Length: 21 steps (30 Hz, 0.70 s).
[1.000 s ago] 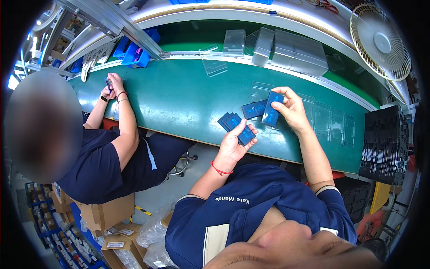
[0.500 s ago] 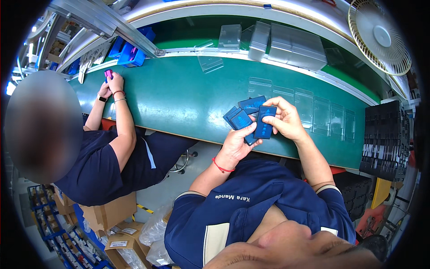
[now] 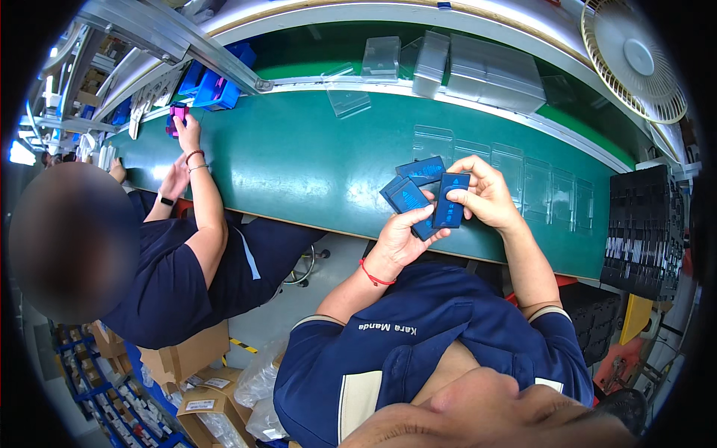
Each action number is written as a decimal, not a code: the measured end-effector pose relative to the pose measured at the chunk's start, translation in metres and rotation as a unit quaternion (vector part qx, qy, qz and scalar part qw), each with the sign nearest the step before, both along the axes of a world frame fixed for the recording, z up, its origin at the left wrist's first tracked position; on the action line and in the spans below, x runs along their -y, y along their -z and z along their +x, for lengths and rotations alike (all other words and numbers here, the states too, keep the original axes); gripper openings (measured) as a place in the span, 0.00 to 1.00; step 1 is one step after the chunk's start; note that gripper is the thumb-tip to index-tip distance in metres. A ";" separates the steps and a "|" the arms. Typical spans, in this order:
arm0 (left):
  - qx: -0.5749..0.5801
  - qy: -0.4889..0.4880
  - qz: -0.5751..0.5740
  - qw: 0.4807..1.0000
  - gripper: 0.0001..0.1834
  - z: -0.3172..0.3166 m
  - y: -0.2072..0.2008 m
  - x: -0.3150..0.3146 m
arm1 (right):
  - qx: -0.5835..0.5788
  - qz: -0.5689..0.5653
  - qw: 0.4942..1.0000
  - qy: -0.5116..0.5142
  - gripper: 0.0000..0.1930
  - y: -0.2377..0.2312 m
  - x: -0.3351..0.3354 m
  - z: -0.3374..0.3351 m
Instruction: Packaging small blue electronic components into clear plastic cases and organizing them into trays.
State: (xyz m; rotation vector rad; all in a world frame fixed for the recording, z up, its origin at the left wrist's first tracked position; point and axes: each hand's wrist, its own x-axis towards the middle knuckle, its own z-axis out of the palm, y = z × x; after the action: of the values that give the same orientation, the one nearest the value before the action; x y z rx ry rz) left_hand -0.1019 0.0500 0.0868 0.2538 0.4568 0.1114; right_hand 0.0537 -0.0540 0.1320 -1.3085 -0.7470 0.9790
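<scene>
My left hand (image 3: 402, 240) is closed around several flat dark phone batteries (image 3: 408, 197), fanned out above the green bench. Between the thumb and fingers of my right hand (image 3: 489, 196) is one more phone battery (image 3: 451, 203), upright in the picture and overlapping the fan's right side. Just beyond them a dark battery (image 3: 420, 170) shows at an angle; I cannot tell whether it rests on the bench or belongs to the fan. Beside my right hand, clear plastic trays (image 3: 536, 190) lie in a row.
Along the back of the green bench (image 3: 299, 164) stand clear plastic boxes (image 3: 497, 73). Black stacked trays (image 3: 644, 231) rise at the right, below a fan (image 3: 635, 60). On the left a co-worker holds a pink item (image 3: 178, 118) near blue bins (image 3: 216, 91).
Both my hands and the batteries they hold have shifted slightly right. The co-worker's hands have moved apart, one lifting the pink item away toward the back.
</scene>
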 end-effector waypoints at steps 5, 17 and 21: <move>0.013 0.021 -0.052 0.998 0.09 0.002 0.002 -0.004 | -0.007 -0.004 1.000 -0.009 0.15 -0.003 0.001 0.002; -0.009 0.021 -0.050 0.998 0.10 0.003 0.006 -0.003 | -0.014 -0.001 1.000 -0.011 0.15 0.001 0.001 0.001; -0.030 0.008 -0.022 0.999 0.10 0.002 0.005 -0.001 | 0.004 0.003 1.000 -0.014 0.15 0.004 0.001 0.002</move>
State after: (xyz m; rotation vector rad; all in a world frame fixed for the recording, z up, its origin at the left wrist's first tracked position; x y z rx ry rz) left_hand -0.0994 0.0509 0.0823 0.2174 0.5164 0.0780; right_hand 0.0555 -0.0555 0.1277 -1.3009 -0.7760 0.9926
